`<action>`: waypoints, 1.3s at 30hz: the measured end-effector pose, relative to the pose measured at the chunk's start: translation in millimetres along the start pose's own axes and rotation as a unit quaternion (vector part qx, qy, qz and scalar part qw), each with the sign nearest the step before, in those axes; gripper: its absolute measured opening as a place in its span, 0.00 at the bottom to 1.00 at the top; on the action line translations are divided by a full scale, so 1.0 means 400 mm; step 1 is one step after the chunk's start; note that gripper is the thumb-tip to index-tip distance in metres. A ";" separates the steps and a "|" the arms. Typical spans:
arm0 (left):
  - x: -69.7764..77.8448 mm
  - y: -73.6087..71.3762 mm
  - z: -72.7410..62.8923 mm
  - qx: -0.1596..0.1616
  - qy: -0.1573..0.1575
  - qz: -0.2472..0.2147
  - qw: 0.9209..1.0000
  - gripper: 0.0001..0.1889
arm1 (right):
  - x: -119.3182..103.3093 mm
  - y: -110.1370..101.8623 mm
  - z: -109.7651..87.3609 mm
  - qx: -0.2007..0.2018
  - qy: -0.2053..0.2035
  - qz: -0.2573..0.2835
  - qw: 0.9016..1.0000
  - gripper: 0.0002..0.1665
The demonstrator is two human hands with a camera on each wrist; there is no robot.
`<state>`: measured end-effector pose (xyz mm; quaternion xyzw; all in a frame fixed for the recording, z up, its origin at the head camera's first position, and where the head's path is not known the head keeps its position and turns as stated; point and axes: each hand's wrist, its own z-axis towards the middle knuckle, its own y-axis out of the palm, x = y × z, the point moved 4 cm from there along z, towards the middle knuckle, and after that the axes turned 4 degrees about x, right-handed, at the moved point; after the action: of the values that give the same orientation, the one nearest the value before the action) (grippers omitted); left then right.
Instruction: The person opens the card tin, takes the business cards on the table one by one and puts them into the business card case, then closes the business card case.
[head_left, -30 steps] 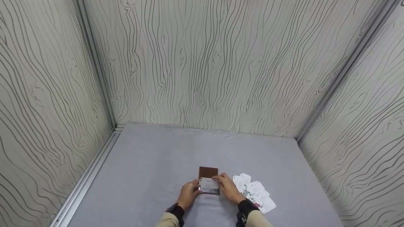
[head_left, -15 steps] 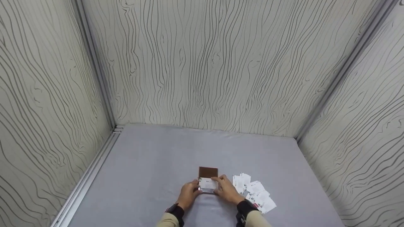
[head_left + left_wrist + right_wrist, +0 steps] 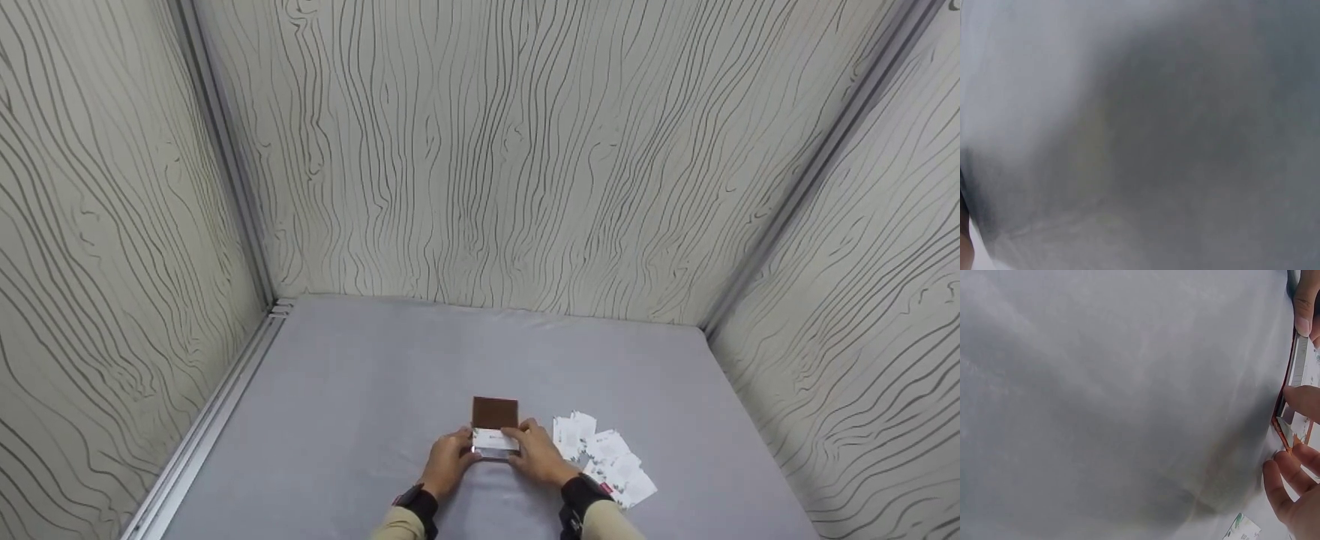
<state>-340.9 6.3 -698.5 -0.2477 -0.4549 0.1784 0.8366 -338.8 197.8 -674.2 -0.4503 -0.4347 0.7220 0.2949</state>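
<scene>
A small brown card holder [image 3: 495,412] lies unfolded on the grey cloth, its near half covered by a white printed business card [image 3: 487,439]. My left hand [image 3: 448,459] grips the holder's left side, thumb at the near corner. On the other side, my right hand [image 3: 541,456] pinches the card between the index finger at its far edge and the thumb at the near side. The right wrist view shows the holder's shiny near edge [image 3: 1299,360], with the right hand's fingers [image 3: 1278,492] spread along its side. In the left wrist view only a sliver of skin [image 3: 964,250] shows.
Several loose white cards [image 3: 619,469] overlap in a spread pile to the right, beside the right wrist. Grey cloth [image 3: 375,367] covers the table, and wood-grain patterned panels [image 3: 480,150] rise at the back and both sides.
The right index finger has moved toward me and the card's far edge has come nearer with it, baring more brown. The right thumb has come to the near edge. The left hand stays put.
</scene>
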 end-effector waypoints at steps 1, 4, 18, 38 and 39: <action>0.000 0.000 -0.001 0.000 0.003 0.000 1.000 0.09 | -0.002 0.000 -0.001 -0.003 0.002 -0.003 1.000 0.30; 0.003 -0.002 -0.002 0.002 0.014 -0.006 1.000 0.09 | -0.009 -0.002 -0.006 -0.008 -0.003 -0.012 1.000 0.31; 0.009 -0.003 -0.002 0.009 0.019 -0.004 1.000 0.09 | -0.007 -0.003 -0.012 0.005 -0.010 -0.022 1.000 0.23; 0.001 0.000 -0.001 0.001 0.018 0.005 1.000 0.10 | 0.069 -0.047 -0.056 0.124 -0.030 0.001 0.992 0.08; 0.000 0.000 -0.001 0.001 0.015 0.003 1.000 0.10 | 0.075 -0.050 -0.059 0.132 -0.027 -0.008 0.991 0.07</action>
<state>-340.4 6.3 -698.8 -0.2514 -0.4412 0.1778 0.8429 -329.4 239.7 -673.4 -0.3839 -0.3470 0.7826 0.3460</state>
